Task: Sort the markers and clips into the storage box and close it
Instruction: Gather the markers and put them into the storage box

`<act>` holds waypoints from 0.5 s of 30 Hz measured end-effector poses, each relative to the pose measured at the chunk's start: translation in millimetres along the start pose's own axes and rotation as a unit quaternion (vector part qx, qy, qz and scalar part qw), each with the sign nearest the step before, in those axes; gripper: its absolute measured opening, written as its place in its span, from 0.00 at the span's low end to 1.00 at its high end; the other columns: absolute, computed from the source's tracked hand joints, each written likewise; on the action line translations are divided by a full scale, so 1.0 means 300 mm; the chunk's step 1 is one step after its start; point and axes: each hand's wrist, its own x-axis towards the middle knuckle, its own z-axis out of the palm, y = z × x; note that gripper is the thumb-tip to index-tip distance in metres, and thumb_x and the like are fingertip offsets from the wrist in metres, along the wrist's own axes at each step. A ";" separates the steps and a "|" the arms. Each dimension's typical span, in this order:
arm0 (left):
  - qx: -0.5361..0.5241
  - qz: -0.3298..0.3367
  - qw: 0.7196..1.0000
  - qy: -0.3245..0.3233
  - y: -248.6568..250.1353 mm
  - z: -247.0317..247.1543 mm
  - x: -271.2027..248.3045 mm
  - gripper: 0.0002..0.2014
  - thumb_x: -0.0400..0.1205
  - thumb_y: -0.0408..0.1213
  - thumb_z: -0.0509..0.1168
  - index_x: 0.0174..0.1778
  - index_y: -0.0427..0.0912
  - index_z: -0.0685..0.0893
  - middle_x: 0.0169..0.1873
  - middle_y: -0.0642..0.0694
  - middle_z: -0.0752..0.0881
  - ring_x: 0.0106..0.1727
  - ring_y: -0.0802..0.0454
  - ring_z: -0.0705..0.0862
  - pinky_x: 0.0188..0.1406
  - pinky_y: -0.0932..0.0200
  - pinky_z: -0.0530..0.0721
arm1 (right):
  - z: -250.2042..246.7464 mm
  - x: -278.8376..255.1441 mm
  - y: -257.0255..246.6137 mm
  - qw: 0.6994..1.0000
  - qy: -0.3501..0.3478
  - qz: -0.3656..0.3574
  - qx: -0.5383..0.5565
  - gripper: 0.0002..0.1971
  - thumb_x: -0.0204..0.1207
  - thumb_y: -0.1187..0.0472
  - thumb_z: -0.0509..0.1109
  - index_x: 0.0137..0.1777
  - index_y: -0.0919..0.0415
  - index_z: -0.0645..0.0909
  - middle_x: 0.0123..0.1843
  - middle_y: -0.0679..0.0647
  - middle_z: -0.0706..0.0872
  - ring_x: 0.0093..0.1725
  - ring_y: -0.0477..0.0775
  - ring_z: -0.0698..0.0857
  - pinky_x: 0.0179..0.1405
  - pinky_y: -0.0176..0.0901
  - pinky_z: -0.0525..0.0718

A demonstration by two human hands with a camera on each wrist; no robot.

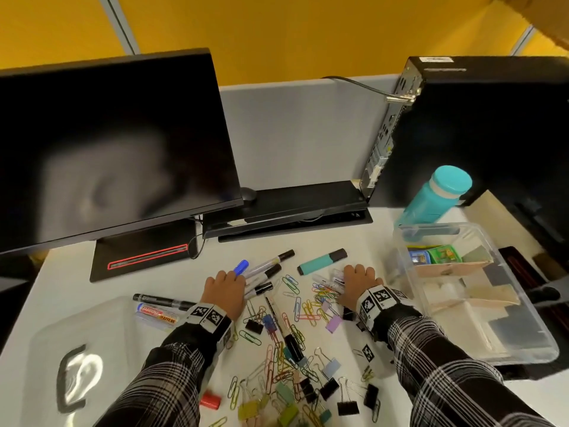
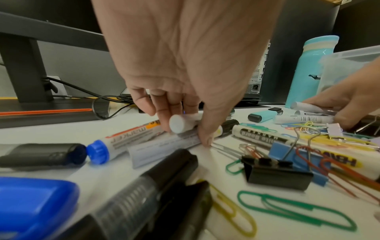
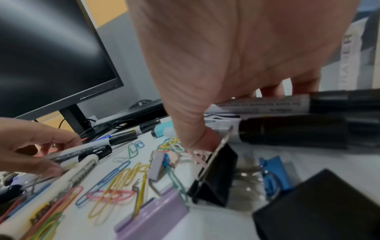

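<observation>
Several markers, coloured paper clips (image 1: 303, 312) and binder clips (image 1: 348, 406) lie scattered on the white desk. My left hand (image 1: 229, 280) curls round a bunch of white markers (image 2: 180, 124), including a blue-capped one (image 1: 241, 267), thumb pressing on another. Further right, my right hand (image 1: 358, 274) grips black-capped white markers (image 3: 267, 104) beside the clip pile. A teal highlighter (image 1: 321, 261) lies between the hands, further back. The clear storage box (image 1: 517, 359) stands open at the right with items in its compartments. Its lid (image 1: 77, 340), with a black handle, lies at the front left.
A dark monitor (image 1: 107, 143) stands at the back left and a black computer tower (image 1: 492, 127) at the back right. A teal bottle (image 1: 434, 195) stands behind the box. A black marker (image 1: 163, 301) and a red-labelled marker (image 1: 157, 314) lie near the lid.
</observation>
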 end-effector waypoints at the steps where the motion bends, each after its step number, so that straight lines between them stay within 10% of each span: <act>1: 0.002 0.002 1.000 0.001 0.001 0.001 -0.001 0.13 0.84 0.46 0.57 0.62 0.48 0.74 0.59 0.49 0.79 0.58 0.50 0.76 0.60 0.55 0.74 | -0.005 -0.003 0.002 1.000 -0.002 -0.003 0.001 0.28 0.71 0.46 0.70 0.67 0.55 0.66 0.66 0.55 0.71 0.67 0.60 0.70 0.65 0.55 0.71; 10: -0.069 0.020 0.997 0.006 -0.017 -0.018 -0.036 0.14 0.86 0.46 0.55 0.65 0.47 0.74 0.61 0.48 0.78 0.56 0.51 0.79 0.59 0.56 0.78 | -0.101 -0.069 0.028 0.985 -0.070 -0.069 0.140 0.27 0.72 0.54 0.73 0.67 0.58 0.66 0.60 0.56 0.82 0.51 0.55 0.80 0.52 0.45 0.79; 15: -0.098 0.019 0.994 0.038 -0.021 -0.041 -0.077 0.13 0.86 0.48 0.53 0.61 0.47 0.75 0.54 0.49 0.81 0.51 0.52 0.79 0.57 0.55 0.79 | -0.247 -0.229 0.048 0.949 0.020 -0.203 0.242 0.11 0.76 0.64 0.66 0.55 0.54 0.69 0.44 0.52 0.79 0.40 0.52 0.80 0.32 0.38 0.72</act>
